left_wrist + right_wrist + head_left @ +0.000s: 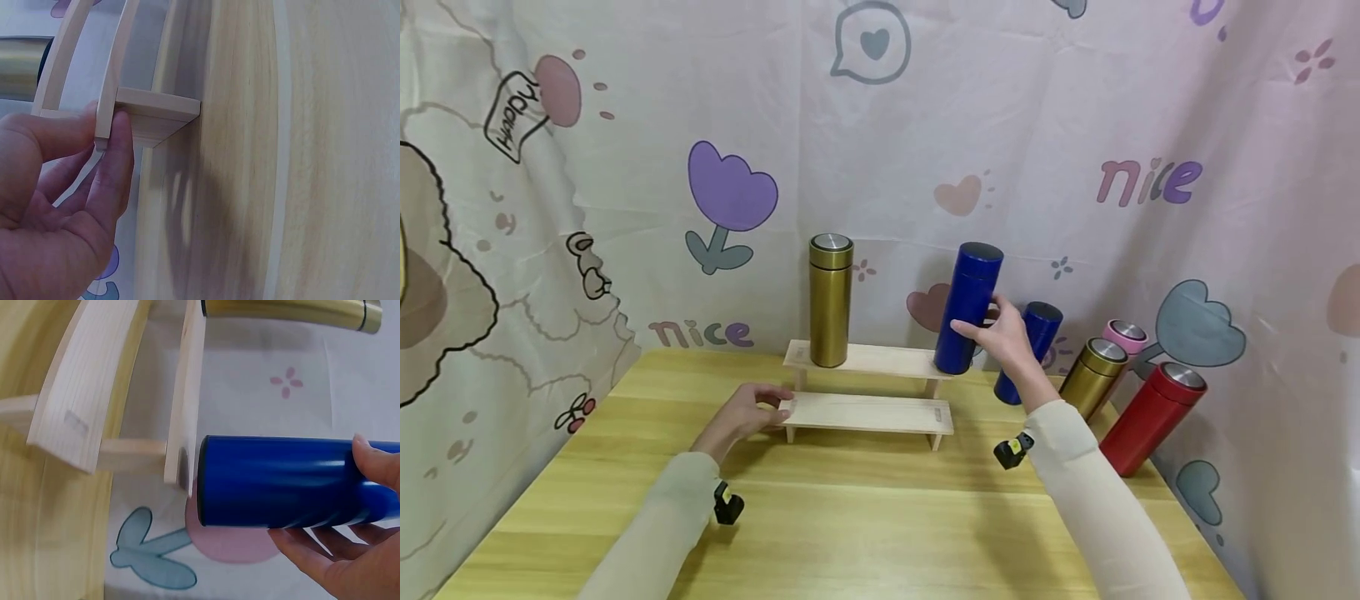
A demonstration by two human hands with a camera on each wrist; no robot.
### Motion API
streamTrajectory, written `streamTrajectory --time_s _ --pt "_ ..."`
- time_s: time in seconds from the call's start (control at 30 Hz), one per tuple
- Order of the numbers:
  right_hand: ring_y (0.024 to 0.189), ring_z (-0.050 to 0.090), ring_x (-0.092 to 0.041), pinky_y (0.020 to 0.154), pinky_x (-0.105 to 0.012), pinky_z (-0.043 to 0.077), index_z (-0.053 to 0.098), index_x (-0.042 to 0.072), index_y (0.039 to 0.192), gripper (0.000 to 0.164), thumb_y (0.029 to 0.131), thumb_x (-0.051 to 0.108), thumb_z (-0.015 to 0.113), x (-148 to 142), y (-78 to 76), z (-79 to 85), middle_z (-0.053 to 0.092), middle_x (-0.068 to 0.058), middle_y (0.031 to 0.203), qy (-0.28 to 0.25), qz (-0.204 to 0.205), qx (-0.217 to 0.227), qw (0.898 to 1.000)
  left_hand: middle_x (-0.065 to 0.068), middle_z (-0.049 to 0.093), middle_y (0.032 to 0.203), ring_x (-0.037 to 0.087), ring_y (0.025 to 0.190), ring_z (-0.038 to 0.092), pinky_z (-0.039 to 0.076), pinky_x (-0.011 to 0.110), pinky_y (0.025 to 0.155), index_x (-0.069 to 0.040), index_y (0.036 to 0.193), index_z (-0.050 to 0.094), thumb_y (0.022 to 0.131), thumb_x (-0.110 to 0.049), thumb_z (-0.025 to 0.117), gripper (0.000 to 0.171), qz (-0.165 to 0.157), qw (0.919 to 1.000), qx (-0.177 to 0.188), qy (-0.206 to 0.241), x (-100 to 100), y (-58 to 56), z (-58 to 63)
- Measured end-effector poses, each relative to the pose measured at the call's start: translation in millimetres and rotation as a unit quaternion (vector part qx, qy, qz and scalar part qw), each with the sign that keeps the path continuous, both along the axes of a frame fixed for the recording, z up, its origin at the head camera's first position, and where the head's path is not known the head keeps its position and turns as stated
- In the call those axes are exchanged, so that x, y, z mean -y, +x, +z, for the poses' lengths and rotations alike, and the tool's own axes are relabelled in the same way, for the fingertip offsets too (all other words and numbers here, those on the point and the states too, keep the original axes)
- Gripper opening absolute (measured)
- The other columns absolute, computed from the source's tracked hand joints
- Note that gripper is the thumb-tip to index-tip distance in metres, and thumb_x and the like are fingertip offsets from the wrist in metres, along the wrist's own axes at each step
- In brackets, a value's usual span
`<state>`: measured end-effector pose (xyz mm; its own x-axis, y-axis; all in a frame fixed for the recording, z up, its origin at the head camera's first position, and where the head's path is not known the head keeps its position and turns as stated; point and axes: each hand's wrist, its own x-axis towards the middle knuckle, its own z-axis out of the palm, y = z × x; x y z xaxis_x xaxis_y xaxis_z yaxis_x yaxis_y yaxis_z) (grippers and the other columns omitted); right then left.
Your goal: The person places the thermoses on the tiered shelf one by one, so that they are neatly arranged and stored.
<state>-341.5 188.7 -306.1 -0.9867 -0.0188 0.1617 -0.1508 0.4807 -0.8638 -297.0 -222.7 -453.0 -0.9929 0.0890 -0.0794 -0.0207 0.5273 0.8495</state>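
Note:
My right hand (1003, 337) grips a blue thermos bottle (970, 304) round its body, slightly tilted, its base close by the right end of the upper shelf board (887, 360). In the right wrist view a narrow gap shows between the base of the blue bottle (281, 481) and that board (186, 406). On the upper board's left end stands a gold thermos bottle (830, 304), upright. My left hand (748, 417) pinches the left end of the lower shelf board (868, 412) between thumb and fingers, as the left wrist view shows at the wooden edge (107, 94).
Right of the shelf stand another blue bottle (1041, 333), a second gold bottle (1093, 375), a pink bottle (1126, 335) and a red bottle (1153, 417). A patterned curtain (880, 150) hangs behind the wooden table (850, 533).

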Motion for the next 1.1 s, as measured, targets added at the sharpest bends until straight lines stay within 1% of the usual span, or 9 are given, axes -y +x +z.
streamTrajectory --time_s 0.13,0.23,0.37,0.5,0.63,0.77,0.87,1.0,1.1 --pt "0.136 0.054 -0.042 0.106 -0.057 0.052 0.029 0.009 0.161 0.090 0.091 0.030 0.080 14.8 -3.1 0.7 0.048 -0.024 0.154 -0.003 0.016 -0.009 1.000 0.018 0.065 0.126 0.030 0.117 0.056 0.050 0.036 0.093 -0.006 0.127 0.070 0.093 -0.015 0.076 0.035 0.007 0.9999 0.008 0.004 -0.3 1.5 -0.1" --pt "0.134 0.055 -0.041 0.107 -0.056 0.051 0.033 0.008 0.159 0.087 0.090 0.028 0.081 24.3 -5.8 1.2 0.052 -0.024 0.150 0.000 0.021 -0.023 1.000 0.018 0.065 0.126 0.030 0.116 0.056 0.052 0.036 0.092 -0.005 0.127 0.070 0.093 -0.015 0.076 0.036 0.008 0.9999 0.007 0.006 -0.2 1.5 0.2" --pt "0.130 0.057 -0.040 0.107 -0.056 0.050 0.039 0.008 0.154 0.081 0.089 0.027 0.082 35.4 -8.0 1.1 0.055 -0.023 0.145 0.002 0.025 -0.036 0.999 0.019 0.066 0.124 0.030 0.115 0.058 0.053 0.039 0.094 -0.003 0.127 0.070 0.092 -0.014 0.077 0.037 0.004 1.0000 0.000 0.003 0.3 1.1 0.1" --pt "0.128 0.057 -0.040 0.106 -0.055 0.050 0.041 0.007 0.150 0.077 0.088 0.026 0.083 44.4 -9.4 -1.3 0.056 -0.023 0.143 -0.001 0.027 -0.038 0.999 0.020 0.067 0.123 0.031 0.115 0.059 0.052 0.041 0.097 -0.003 0.126 0.070 0.092 -0.014 0.077 0.037 0.003 1.0000 -0.004 -0.001 0.4 0.7 -1.0" --pt "0.129 0.059 -0.039 0.105 -0.054 0.053 0.042 0.007 0.150 0.077 0.088 0.026 0.083 51.4 -9.6 -4.0 0.056 -0.022 0.144 -0.017 0.028 -0.023 0.999 0.019 0.067 0.123 0.031 0.116 0.060 0.052 0.041 0.098 -0.003 0.126 0.070 0.092 -0.013 0.077 0.036 0.003 1.0000 -0.004 -0.002 0.2 0.6 -2.1" --pt "0.130 0.059 -0.038 0.104 -0.053 0.054 0.040 0.007 0.153 0.080 0.088 0.026 0.083 58.0 -8.9 -4.5 0.055 -0.021 0.145 -0.033 0.033 -0.012 0.999 0.020 0.067 0.123 0.031 0.116 0.059 0.050 0.045 0.100 -0.003 0.126 0.070 0.092 -0.014 0.077 0.037 -0.001 1.0000 -0.005 -0.004 0.6 1.2 -1.4" --pt "0.131 0.058 -0.038 0.106 -0.053 0.052 0.038 0.008 0.154 0.083 0.088 0.027 0.083 63.0 -9.5 -4.7 0.055 -0.020 0.146 -0.030 0.030 -0.016 0.999 0.020 0.067 0.124 0.031 0.116 0.059 0.049 0.047 0.100 -0.003 0.126 0.070 0.092 -0.015 0.077 0.038 -0.003 1.0000 -0.005 -0.004 0.8 1.5 -0.8" --pt "0.130 0.059 -0.038 0.108 -0.053 0.051 0.040 0.008 0.153 0.083 0.086 0.027 0.085 69.1 -12.0 -6.1 0.057 -0.020 0.145 -0.019 0.026 -0.033 0.999 0.019 0.068 0.122 0.030 0.115 0.059 0.050 0.044 0.099 -0.003 0.126 0.070 0.092 -0.015 0.077 0.037 -0.004 1.0000 -0.007 -0.004 0.6 0.6 -1.7" --pt "0.129 0.061 -0.038 0.107 -0.053 0.052 0.042 0.008 0.151 0.081 0.086 0.027 0.085 73.2 -13.8 -7.4 0.058 -0.020 0.143 -0.016 0.026 -0.043 0.999 0.019 0.068 0.121 0.030 0.114 0.059 0.049 0.043 0.098 -0.003 0.125 0.071 0.091 -0.015 0.078 0.037 -0.005 0.9999 -0.010 -0.006 1.2 -0.4 -2.3"
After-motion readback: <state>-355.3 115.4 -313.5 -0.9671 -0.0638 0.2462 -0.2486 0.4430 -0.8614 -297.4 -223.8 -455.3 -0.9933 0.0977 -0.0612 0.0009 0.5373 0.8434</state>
